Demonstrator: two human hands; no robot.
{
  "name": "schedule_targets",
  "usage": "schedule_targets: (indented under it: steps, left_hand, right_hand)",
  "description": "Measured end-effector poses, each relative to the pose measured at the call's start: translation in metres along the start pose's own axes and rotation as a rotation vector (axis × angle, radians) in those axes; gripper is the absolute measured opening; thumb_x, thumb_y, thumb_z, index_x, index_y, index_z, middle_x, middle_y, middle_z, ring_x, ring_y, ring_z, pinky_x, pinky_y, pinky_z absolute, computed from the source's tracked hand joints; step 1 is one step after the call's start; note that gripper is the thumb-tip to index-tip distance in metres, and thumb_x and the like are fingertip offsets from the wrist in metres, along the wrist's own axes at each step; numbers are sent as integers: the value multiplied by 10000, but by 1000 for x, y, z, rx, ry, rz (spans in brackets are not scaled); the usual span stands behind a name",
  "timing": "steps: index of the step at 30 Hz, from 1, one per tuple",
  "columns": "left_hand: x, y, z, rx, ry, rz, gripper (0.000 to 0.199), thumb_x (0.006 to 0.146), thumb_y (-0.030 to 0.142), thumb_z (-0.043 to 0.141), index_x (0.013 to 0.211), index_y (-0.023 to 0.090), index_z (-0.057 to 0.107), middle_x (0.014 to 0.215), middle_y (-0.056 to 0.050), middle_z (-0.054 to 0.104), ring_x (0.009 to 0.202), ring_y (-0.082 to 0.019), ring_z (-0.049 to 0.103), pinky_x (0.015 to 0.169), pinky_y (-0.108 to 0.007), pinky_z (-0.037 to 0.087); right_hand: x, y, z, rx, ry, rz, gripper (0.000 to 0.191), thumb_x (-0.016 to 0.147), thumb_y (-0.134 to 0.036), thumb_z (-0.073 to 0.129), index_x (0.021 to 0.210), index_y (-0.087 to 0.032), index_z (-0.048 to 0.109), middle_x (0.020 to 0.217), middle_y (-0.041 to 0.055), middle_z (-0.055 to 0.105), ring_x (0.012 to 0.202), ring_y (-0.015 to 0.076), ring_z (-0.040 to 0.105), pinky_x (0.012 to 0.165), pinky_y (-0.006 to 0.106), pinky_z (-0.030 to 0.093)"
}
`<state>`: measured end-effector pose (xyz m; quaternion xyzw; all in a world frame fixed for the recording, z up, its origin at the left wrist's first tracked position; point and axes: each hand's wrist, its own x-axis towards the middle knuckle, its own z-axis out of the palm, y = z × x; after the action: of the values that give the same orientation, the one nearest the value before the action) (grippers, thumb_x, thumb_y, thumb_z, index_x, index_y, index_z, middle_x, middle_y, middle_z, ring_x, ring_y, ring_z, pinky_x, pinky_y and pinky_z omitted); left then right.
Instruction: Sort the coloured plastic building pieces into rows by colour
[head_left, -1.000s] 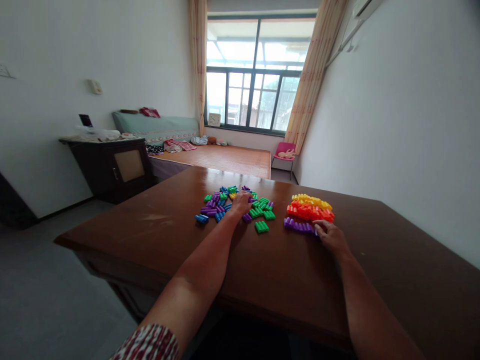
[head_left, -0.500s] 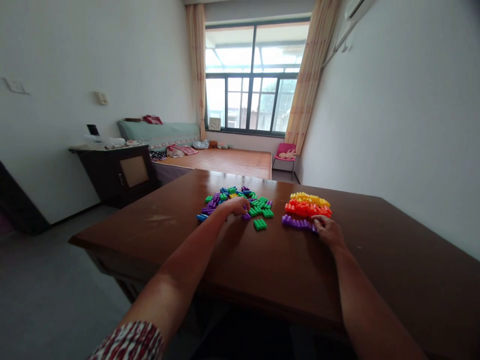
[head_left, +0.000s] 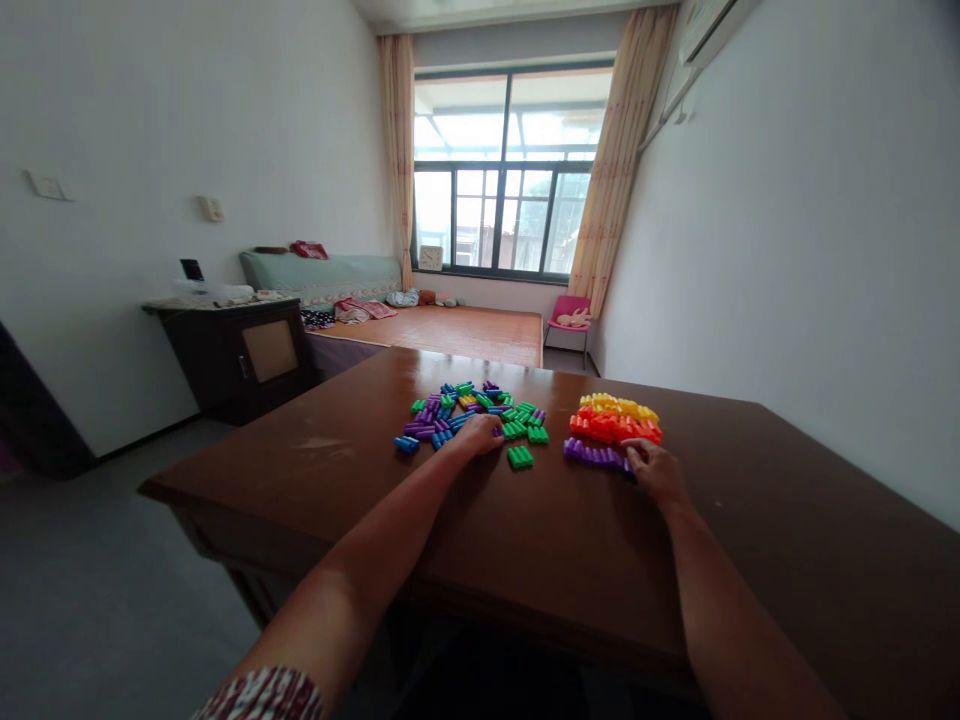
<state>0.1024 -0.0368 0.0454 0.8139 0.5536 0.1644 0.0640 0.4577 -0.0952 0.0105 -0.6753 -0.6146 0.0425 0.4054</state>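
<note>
My left hand (head_left: 477, 436) is at the near right side of a loose pile of ribbed plastic blocks (head_left: 431, 412), in purple, blue and green. Its fingers are closed on a small purple block (head_left: 496, 432), partly hidden by them. A lone green block (head_left: 520, 457) lies just to the right of that hand. Farther right, my right hand (head_left: 655, 466) pinches the right end of a row of purple blocks (head_left: 592, 454). Behind this row lie a bunch of orange-red blocks (head_left: 615, 427) and a band of yellow blocks (head_left: 619, 405).
Everything lies on a brown wooden table (head_left: 465, 530). Beyond it are a bed (head_left: 480, 330) and a pink chair (head_left: 571, 306) under the window. A dark cabinet (head_left: 225, 350) stands to the left.
My left hand has drawn slightly toward me, uncovering more of the pile. My right hand stays at the end of the purple row. The view has tilted up a little.
</note>
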Motion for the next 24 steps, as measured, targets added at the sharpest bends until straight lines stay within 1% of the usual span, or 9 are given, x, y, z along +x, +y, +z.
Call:
schedule_targets:
  steps: [3, 4, 6, 10, 13, 16, 18, 21, 24]
  left_hand:
    - [-1, 1, 0, -91, 146, -49, 272, 837, 374, 607, 1042, 207, 674, 994, -63, 713, 960, -224, 656, 855, -307, 491]
    - [0, 4, -1, -131, 190, -37, 286, 837, 377, 612, 1058, 202, 662, 994, -63, 709, 950, -219, 654, 850, -308, 491]
    - [3, 16, -3, -202, 228, 50, 303, 817, 359, 641, 1069, 191, 645, 995, -56, 699, 925, -204, 646, 836, -298, 492]
    - [10, 63, -7, -278, 171, 309, 296, 782, 330, 677, 1043, 196, 642, 959, -26, 680, 871, -175, 630, 821, -282, 494]
    - [13, 104, 0, -297, 157, 492, 344, 768, 332, 691, 1079, 199, 628, 1039, -42, 663, 948, -190, 618, 866, -292, 485]
    - [17, 130, 16, -331, 175, 541, 320, 799, 308, 648, 1096, 192, 612, 1083, -56, 644, 978, -199, 614, 875, -299, 486]
    - [21, 136, 29, -375, 179, 543, 309, 813, 294, 634, 1105, 193, 604, 1088, -57, 639, 989, -200, 612, 879, -302, 490]
    - [26, 132, 45, -495, 181, 598, 332, 811, 266, 652, 1130, 195, 595, 1136, -66, 629, 1064, -207, 593, 946, -319, 475]
    - [31, 119, 51, -590, 253, 597, 352, 801, 197, 653, 1149, 188, 601, 1232, -97, 582, 1160, -222, 548, 1034, -361, 433]
  right_hand:
    - [0, -4, 0, 20, 18, 4, 352, 788, -372, 487, 968, -190, 728, 752, 69, 705, 688, 217, 645, 719, 345, 485]
    - [0, -7, 0, 31, 25, 3, 358, 795, -380, 482, 976, -188, 724, 761, 74, 707, 692, 221, 646, 723, 351, 486]
    - [-1, -15, 0, 71, 31, -9, 372, 816, -406, 474, 1000, -185, 710, 796, 82, 713, 708, 227, 651, 728, 361, 489]
    - [-8, -37, 1, 250, -48, -36, 430, 839, -511, 493, 1041, -182, 683, 839, 87, 717, 710, 230, 651, 708, 365, 501]
    - [-13, -51, 3, 431, -225, -51, 512, 834, -581, 513, 1127, -184, 650, 859, 80, 717, 692, 216, 637, 646, 345, 509]
    - [-15, -56, 6, 547, -341, -48, 571, 808, -607, 554, 1166, -167, 627, 824, 68, 712, 665, 198, 626, 606, 323, 508]
    - [-13, -53, 7, 605, -343, -19, 576, 782, -605, 592, 1141, -156, 634, 823, 66, 712, 694, 201, 639, 609, 316, 516]
    - [-8, -45, 9, 629, -306, 27, 538, 749, -583, 636, 1091, -169, 658, 887, 68, 721, 779, 219, 663, 626, 312, 533]
    - [0, -33, 8, 571, -176, 109, 539, 743, -570, 638, 1108, -174, 669, 873, 70, 727, 802, 231, 676, 654, 323, 551]
